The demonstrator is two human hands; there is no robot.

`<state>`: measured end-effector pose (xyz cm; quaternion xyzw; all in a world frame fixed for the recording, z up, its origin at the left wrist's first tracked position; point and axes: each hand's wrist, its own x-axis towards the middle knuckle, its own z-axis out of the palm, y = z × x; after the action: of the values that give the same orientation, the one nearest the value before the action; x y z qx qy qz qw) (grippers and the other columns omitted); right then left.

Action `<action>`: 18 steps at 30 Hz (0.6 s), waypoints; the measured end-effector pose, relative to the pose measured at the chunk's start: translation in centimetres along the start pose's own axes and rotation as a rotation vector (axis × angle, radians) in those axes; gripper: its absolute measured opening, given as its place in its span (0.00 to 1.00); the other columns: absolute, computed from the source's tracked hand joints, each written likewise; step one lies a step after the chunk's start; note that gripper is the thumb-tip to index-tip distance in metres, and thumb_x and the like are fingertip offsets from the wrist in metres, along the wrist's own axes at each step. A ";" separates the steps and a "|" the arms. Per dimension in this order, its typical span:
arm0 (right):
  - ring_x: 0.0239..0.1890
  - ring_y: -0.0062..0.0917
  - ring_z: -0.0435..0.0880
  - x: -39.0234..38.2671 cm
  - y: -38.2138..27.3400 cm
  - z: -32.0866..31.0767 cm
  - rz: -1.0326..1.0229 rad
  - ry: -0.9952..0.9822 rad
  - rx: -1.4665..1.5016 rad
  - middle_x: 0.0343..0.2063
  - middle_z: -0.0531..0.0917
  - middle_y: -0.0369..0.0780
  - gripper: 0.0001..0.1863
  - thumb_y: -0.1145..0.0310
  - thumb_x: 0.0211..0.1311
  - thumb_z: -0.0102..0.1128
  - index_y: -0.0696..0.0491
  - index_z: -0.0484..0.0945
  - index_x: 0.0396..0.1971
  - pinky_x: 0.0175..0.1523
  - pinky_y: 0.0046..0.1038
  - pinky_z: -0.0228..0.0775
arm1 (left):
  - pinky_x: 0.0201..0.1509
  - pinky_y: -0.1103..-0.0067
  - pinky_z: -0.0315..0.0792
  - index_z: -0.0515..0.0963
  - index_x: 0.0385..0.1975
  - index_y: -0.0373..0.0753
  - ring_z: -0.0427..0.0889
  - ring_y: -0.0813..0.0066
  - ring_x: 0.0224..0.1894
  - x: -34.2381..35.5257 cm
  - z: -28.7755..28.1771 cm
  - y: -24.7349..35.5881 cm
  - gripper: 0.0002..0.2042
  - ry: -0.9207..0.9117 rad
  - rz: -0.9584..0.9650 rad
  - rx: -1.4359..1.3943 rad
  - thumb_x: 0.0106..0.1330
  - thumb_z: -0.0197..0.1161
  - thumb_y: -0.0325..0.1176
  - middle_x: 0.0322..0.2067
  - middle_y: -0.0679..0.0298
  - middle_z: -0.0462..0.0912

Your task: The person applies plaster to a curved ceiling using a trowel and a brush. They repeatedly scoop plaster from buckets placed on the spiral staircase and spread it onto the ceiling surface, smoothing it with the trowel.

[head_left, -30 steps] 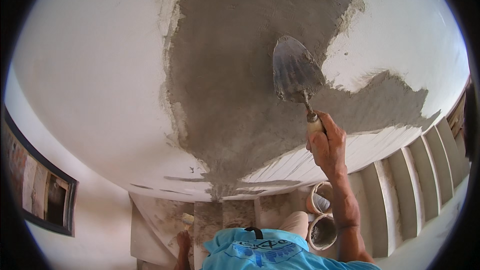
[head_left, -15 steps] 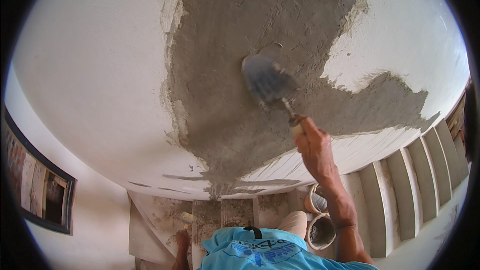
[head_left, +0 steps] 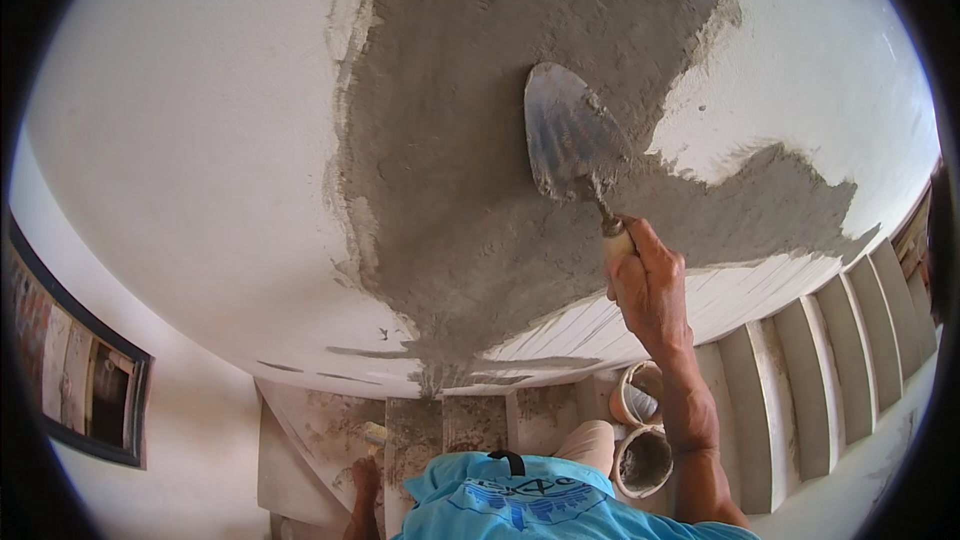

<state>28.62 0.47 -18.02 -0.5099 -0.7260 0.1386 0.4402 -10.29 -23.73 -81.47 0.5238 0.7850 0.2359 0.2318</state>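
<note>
My right hand (head_left: 650,285) is closed round the pale handle of a trowel (head_left: 570,130). The trowel's broad, rounded metal blade, smeared with mortar, lies against the wet grey mortar patch (head_left: 450,150) on the white wall (head_left: 200,130). Low on the left, my left hand (head_left: 366,480) hangs by my side over the steps, fingers closed. A small brush-like tool with a yellowish head (head_left: 375,433) sticks up out of it; its exact kind is hard to make out.
Two buckets stand by my leg on the right: one with grey mortar (head_left: 643,462), another (head_left: 637,395) beyond it. Stairs (head_left: 800,380) run along the right. Mortar-spattered steps (head_left: 415,440) lie below the wall. A dark-framed window opening (head_left: 130,380) is at the left.
My right hand and the trowel have moved right across the mortar, and the blade has turned a little more upright. My left hand has stayed in place.
</note>
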 end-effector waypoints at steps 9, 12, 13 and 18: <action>0.18 0.22 0.77 -0.9 -1.2 0.8 0.227 -0.395 0.048 0.17 0.76 0.40 0.11 0.75 0.64 0.46 0.61 0.76 0.42 0.25 0.29 0.69 | 0.40 0.53 0.69 0.78 0.28 0.30 0.78 0.40 0.36 -1.2 -1.3 -1.0 0.16 -0.051 -0.061 0.089 0.70 0.53 0.37 0.28 0.43 0.79; 0.18 0.21 0.77 -1.3 -2.9 -2.2 0.225 -0.130 0.030 0.17 0.76 0.39 0.12 0.75 0.64 0.44 0.61 0.76 0.41 0.25 0.28 0.69 | 0.40 0.54 0.70 0.78 0.29 0.30 0.78 0.40 0.35 1.8 0.7 1.6 0.16 -0.127 -0.165 -0.162 0.71 0.52 0.37 0.28 0.43 0.79; 0.19 0.20 0.77 -1.3 -3.2 -3.4 0.180 -0.072 0.023 0.18 0.76 0.39 0.12 0.75 0.63 0.44 0.61 0.76 0.41 0.25 0.26 0.69 | 0.40 0.54 0.70 0.78 0.29 0.30 0.78 0.40 0.34 2.7 1.1 2.3 0.17 -0.149 -0.242 -0.283 0.71 0.52 0.38 0.28 0.43 0.79; 0.19 0.19 0.74 2.5 -3.3 -2.3 -0.049 -0.001 0.026 0.18 0.75 0.39 0.14 0.74 0.64 0.42 0.61 0.76 0.42 0.25 0.27 0.67 | 0.42 0.54 0.71 0.79 0.29 0.30 0.79 0.39 0.36 1.2 1.2 -0.7 0.18 -0.082 -0.095 0.020 0.73 0.51 0.40 0.30 0.41 0.80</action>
<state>28.15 0.60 -13.27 -0.4863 -0.7365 0.1375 0.4497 -10.49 -22.69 -83.03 0.4976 0.8011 0.1950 0.2696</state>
